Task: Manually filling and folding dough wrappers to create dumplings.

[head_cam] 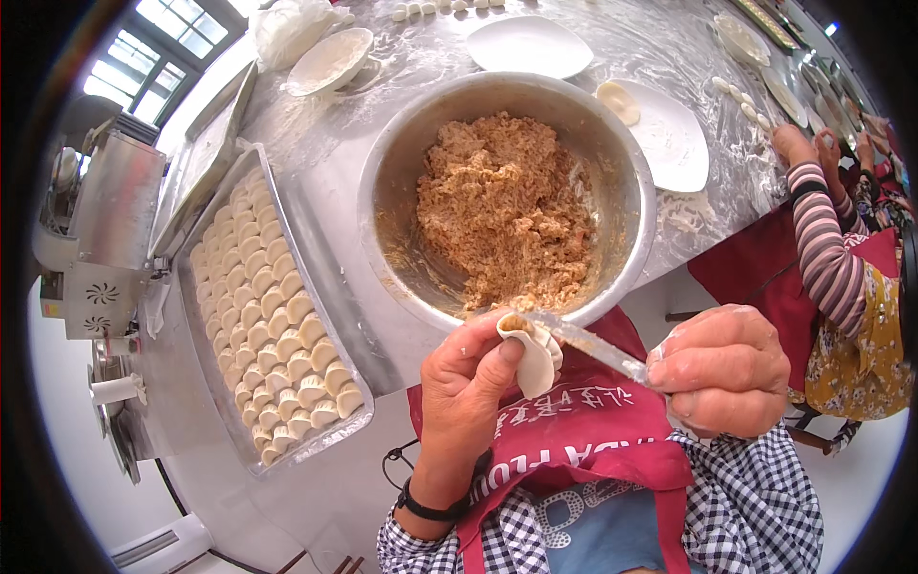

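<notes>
My left hand holds a dumpling wrapper, pinched between thumb and fingers near the bowl's front rim. The wrapper is partly folded, with some brown filling showing at its upper opening. In my right hand is a flat metal spatula, smeared with filling, its tip at the wrapper's opening. Just beyond both hands stands a large steel bowl with a mound of minced filling in it. To the left, a metal tray carries rows of pleated dumplings.
A white plate with a round wrapper sits right of the bowl. Another white plate and a flour bowl lie beyond. A second tray and a steel machine stand left. At right, a co-worker's striped sleeve reaches over the table.
</notes>
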Motion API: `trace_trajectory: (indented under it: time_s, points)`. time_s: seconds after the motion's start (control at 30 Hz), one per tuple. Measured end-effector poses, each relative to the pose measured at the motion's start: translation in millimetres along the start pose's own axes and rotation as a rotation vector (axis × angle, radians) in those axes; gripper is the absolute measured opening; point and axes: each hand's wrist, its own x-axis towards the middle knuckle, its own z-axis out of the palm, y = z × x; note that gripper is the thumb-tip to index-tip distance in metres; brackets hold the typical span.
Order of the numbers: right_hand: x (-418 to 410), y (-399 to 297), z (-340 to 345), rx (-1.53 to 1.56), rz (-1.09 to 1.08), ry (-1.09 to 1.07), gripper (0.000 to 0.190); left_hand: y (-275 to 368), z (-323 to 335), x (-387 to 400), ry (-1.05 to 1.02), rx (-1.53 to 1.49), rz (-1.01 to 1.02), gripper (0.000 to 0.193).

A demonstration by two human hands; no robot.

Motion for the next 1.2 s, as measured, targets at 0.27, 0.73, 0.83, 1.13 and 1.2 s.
trace_trajectory:
  time_s: [0.27, 0.73, 0.83, 1.13, 1.2]
  points:
    - [-24, 26, -1, -0.092, 0.43, 0.227, 0.015, 0, 2, 5, -0.013, 0.008, 0.018, 0.03]
    - [-42, 53, -6, -0.314, 0.677, 0.066, 0.021, 2, 7, 6, -0.066, 0.116, 0.121, 0.03]
    - [-40, 39, -6, -0.32, 0.675, 0.275, 0.028, 2, 11, 5, -0.047, 0.096, 0.164, 0.029]
    - [-7, 11, 28, -0.038, 0.364, 0.178, 0.035, 5, 14, -1, 0.017, 0.084, 0.172, 0.029]
    - [-2, 9, 41, 0.015, 0.403, 0.181, 0.036, 7, 19, -3, -0.072, -0.011, 0.149, 0.027]
